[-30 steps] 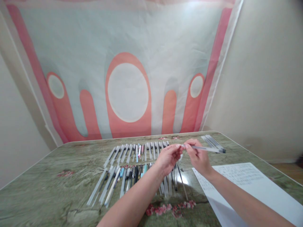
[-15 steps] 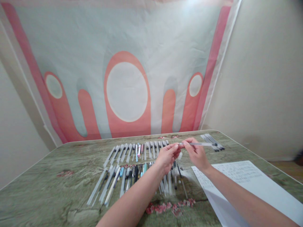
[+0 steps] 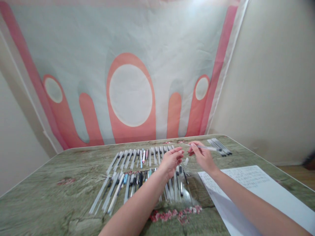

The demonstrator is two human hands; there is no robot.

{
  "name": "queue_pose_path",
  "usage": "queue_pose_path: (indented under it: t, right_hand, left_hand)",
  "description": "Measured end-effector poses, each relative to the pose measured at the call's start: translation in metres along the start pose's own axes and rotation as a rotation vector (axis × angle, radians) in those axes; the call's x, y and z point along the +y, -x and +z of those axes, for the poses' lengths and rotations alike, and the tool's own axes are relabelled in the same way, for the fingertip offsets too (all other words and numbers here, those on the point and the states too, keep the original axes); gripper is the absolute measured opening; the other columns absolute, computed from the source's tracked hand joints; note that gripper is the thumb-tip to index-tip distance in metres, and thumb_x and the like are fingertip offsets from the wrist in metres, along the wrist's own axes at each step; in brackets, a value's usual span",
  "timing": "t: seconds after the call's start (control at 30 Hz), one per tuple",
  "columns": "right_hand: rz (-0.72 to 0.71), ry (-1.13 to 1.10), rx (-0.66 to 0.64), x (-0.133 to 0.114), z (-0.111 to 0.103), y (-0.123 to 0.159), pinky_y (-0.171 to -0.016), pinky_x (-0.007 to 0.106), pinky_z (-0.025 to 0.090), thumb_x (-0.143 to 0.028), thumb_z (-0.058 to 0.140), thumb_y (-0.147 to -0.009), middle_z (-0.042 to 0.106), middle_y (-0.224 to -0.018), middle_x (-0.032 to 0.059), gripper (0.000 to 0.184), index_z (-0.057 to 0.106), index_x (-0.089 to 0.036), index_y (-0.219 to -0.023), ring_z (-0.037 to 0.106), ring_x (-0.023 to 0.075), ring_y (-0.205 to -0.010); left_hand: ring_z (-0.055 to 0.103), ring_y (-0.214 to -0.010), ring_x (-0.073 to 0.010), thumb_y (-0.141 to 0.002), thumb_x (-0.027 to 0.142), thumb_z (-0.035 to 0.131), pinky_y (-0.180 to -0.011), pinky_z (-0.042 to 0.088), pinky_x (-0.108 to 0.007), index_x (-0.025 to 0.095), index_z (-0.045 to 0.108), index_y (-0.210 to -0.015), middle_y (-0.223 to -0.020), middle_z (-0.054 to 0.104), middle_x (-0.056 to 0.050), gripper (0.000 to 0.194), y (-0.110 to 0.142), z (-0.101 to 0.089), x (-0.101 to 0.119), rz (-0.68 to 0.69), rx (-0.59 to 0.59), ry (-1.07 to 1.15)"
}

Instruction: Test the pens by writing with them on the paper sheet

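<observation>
My right hand (image 3: 202, 156) pinches a clear pen (image 3: 209, 148) that points to the right, its dark end near a small bundle of similar pens (image 3: 219, 147). My left hand (image 3: 171, 161) is raised beside it over the rows of pens, fingers extended and apart from the pen, holding nothing visible. Beneath and left of my left hand lies a near row of mixed pens (image 3: 115, 193), partly hidden by my forearm. Behind it runs a far row of mostly clear, black-gripped pens (image 3: 126, 159). A small clear piece (image 3: 186, 161) rests on the table between my hands.
A written sheet of white paper (image 3: 246, 190) lies under my right forearm. The table (image 3: 49, 196) has a wood-like, green-grey surface with pink blossom prints (image 3: 176, 214). Behind it hangs a large sheet (image 3: 197, 39) with coral shapes.
My left hand has let go of the pen's left end and its fingers have opened. My right hand keeps hold of the pen, which has shifted slightly left and up.
</observation>
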State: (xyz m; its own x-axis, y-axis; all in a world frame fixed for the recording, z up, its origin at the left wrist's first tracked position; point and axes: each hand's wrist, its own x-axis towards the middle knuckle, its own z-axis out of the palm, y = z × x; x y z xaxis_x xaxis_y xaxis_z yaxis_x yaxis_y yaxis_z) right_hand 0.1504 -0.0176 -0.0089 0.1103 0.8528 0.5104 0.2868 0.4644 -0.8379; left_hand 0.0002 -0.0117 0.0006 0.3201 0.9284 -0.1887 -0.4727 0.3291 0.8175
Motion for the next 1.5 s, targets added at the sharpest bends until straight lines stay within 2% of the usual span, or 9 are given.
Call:
queue_pose_path:
  t: [0.1, 0.23, 0.43, 0.67, 0.87, 1.13, 1.27, 1.37, 1.5]
  right_hand:
    - [0.037, 0.084, -0.139, 0.030, -0.007, -0.005, -0.058, 0.027, 0.048, -0.043, 0.041, -0.082, 0.060, -0.069, 0.0025, 0.031, 0.055, -0.018, -0.094, 0.058, 0.0156, -0.063]
    - [-0.068, 0.311, -0.325, 0.071, -0.015, -0.007, -0.064, 0.030, 0.046, -0.039, 0.049, -0.078, 0.061, -0.076, 0.0039, 0.031, 0.055, -0.017, -0.098, 0.057, 0.0159, -0.066]
    - [-0.156, 0.391, -0.356, 0.091, -0.013, 0.000, -0.067, 0.034, 0.045, -0.032, 0.058, -0.071, 0.061, -0.083, 0.0039, 0.033, 0.054, -0.018, -0.101, 0.058, 0.0174, -0.073]
    - [-0.150, 0.367, -0.397, 0.083, -0.013, 0.002, -0.064, 0.031, 0.047, -0.024, 0.057, -0.070, 0.061, -0.079, 0.0016, 0.032, 0.054, -0.018, -0.101, 0.058, 0.0144, -0.066]
    - [-0.147, 0.203, -0.294, 0.046, -0.009, -0.003, -0.075, 0.034, 0.047, -0.029, 0.055, -0.075, 0.061, -0.097, 0.0079, 0.037, 0.048, -0.018, -0.110, 0.060, 0.0172, -0.083]
    - [-0.285, 0.186, -0.249, 0.016, 0.005, 0.003, -0.083, 0.038, 0.045, -0.027, 0.058, -0.073, 0.058, -0.102, 0.0068, 0.036, 0.050, -0.021, -0.108, 0.057, 0.0193, -0.092]
    - [-0.352, 0.227, -0.241, 0.007, 0.007, 0.006, -0.085, 0.039, 0.043, -0.028, 0.056, -0.075, 0.056, -0.104, 0.0070, 0.040, 0.048, -0.022, -0.114, 0.055, 0.0199, -0.095]
    - [-0.381, 0.238, -0.230, 0.000, 0.005, 0.010, -0.087, 0.039, 0.041, -0.029, 0.045, -0.083, 0.055, -0.106, 0.0081, 0.037, 0.044, -0.022, -0.119, 0.052, 0.0199, -0.099]
    - [-0.510, 0.305, -0.247, -0.002, 0.002, 0.017, -0.081, 0.037, 0.043, -0.025, 0.036, -0.085, 0.055, -0.096, 0.0075, 0.030, 0.052, -0.021, -0.111, 0.052, 0.0195, -0.091]
  left_hand:
    - [0.054, -0.059, -0.0063, -0.063, 0.012, 0.066, -0.053, 0.037, -0.018, 0.015, 0.059, -0.090, -0.080, 0.062, -0.003, 0.029, -0.003, -0.004, 0.002, -0.019, 0.071, 0.030]
    - [0.053, -0.057, -0.0062, -0.063, 0.010, 0.064, -0.050, 0.036, -0.017, 0.016, 0.056, -0.092, -0.076, 0.061, -0.002, 0.030, -0.007, -0.007, 0.002, -0.039, 0.088, 0.066]
    - [0.054, -0.055, -0.0064, -0.063, 0.009, 0.064, -0.049, 0.037, -0.016, 0.015, 0.053, -0.093, -0.074, 0.060, -0.002, 0.032, -0.009, -0.007, 0.000, -0.032, 0.089, 0.072]
    - [0.053, -0.054, -0.0059, -0.064, 0.009, 0.063, -0.048, 0.036, -0.016, 0.014, 0.053, -0.090, -0.072, 0.060, -0.002, 0.029, -0.008, -0.007, 0.000, -0.041, 0.080, 0.072]
    - [0.054, -0.056, -0.0066, -0.064, 0.010, 0.064, -0.050, 0.036, -0.016, 0.014, 0.055, -0.087, -0.067, 0.058, -0.001, 0.025, -0.010, -0.008, -0.006, -0.037, 0.147, 0.043]
    - [0.054, -0.058, -0.0060, -0.066, 0.021, 0.067, -0.058, 0.039, -0.018, 0.014, 0.059, -0.080, -0.071, 0.060, -0.001, 0.017, -0.004, -0.004, -0.012, -0.059, -0.027, 0.023]
    - [0.055, -0.058, -0.0065, -0.065, 0.013, 0.067, -0.059, 0.042, -0.019, 0.015, 0.056, -0.085, -0.072, 0.061, -0.002, 0.023, -0.005, -0.004, -0.012, -0.008, 0.010, 0.071]
    - [0.058, -0.065, -0.0090, -0.068, 0.011, 0.064, -0.065, 0.045, -0.021, 0.015, 0.054, -0.088, -0.072, 0.061, -0.004, 0.022, -0.009, -0.007, -0.010, 0.033, 0.054, 0.176]
    - [0.059, -0.065, -0.0086, -0.073, 0.009, 0.059, -0.068, 0.046, -0.022, 0.014, 0.052, -0.086, -0.071, 0.061, -0.004, 0.015, -0.012, -0.010, -0.007, 0.092, 0.081, 0.279]
